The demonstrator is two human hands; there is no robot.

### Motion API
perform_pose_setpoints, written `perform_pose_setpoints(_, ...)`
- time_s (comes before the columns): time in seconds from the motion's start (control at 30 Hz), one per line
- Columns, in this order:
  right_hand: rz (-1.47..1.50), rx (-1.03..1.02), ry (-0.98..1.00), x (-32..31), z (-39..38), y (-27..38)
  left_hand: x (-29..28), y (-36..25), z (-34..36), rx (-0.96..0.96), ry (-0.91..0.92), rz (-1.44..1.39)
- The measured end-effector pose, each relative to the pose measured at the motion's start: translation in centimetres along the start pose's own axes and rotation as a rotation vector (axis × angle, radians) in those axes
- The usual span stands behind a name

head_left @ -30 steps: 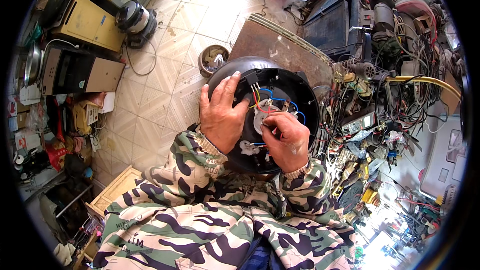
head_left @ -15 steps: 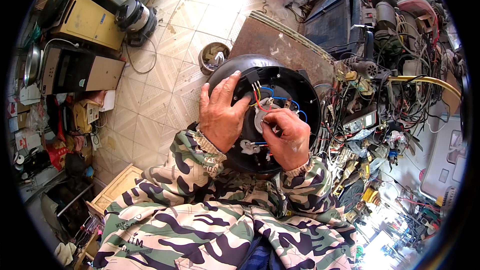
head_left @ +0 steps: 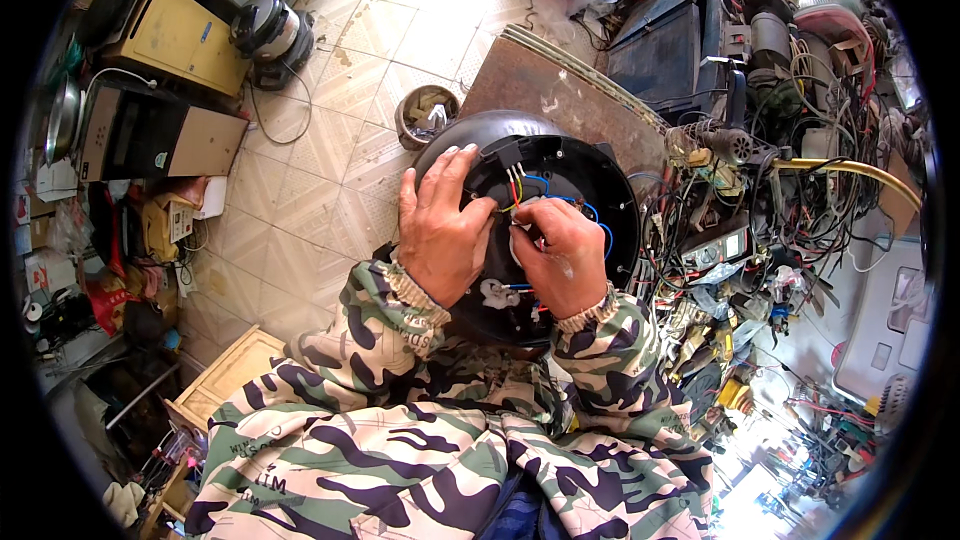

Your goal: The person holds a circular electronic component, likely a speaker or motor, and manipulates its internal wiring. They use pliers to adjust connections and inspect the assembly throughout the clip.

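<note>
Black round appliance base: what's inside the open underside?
Inside the black round appliance base: blue wires, red and yellow wires, a pale metal centre part. The left hand and right hand cover the rest.

Pale tiled floor [head_left: 330, 130] in daylight, yellow cabinet [head_left: 175, 35] at left, wire-cluttered bench [head_left: 780, 190] at right.

- This is a small repair workshop, full of old machines and parts.
- A big pile of tangled wires [head_left: 800, 190] and machine bits sits on the right.
- A round black cooker [head_left: 530, 230] lies open, and you can see its coloured wires inside.
- Another cooker [head_left: 268, 32] and old metal boxes [head_left: 180, 35] stand on the tiled floor [head_left: 320, 200].
- A worn brown board [head_left: 560, 100] lies by the mess.
</note>
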State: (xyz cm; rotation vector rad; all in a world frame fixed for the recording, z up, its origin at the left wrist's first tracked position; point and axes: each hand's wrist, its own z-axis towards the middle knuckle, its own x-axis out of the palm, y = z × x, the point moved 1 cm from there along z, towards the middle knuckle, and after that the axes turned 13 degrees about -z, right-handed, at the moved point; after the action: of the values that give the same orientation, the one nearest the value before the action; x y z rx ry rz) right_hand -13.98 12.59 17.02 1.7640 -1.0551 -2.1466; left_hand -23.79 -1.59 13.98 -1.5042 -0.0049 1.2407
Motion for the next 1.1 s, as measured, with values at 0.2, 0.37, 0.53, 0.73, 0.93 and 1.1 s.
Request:
perform_pose_setpoints(0.2,-0.37,-0.27,-0.017,1.6,1.1,0.4,-1.9,1.2,-1.7,-0.028,-0.164,-0.341)
perform_pose_setpoints(0.37,-0.671,-0.437,0.029,3.0,1.9,1.3,-1.5,2.1,-2.0,-0.068,-0.158,-0.416)
perform_pose_setpoints(0.53,-0.61,-0.449,0.065,2.5,2.1,1.4,-1.0,2.3,-2.2,-0.031,-0.21,-0.399)
perform_pose_setpoints(0.73,-0.533,-0.417,0.059,2.3,1.9,1.2,-0.7,2.5,-2.2,-0.008,-0.229,-0.392)
perform_pose_setpoints(0.93,-0.609,-0.435,0.117,2.8,2.0,1.2,-0.8,2.5,-2.2,-0.003,-0.239,-0.375)
perform_pose_setpoints(1.1,-0.623,-0.448,0.105,2.4,2.1,1.3,-0.7,2.4,-2.1,0.006,-0.23,-0.376)
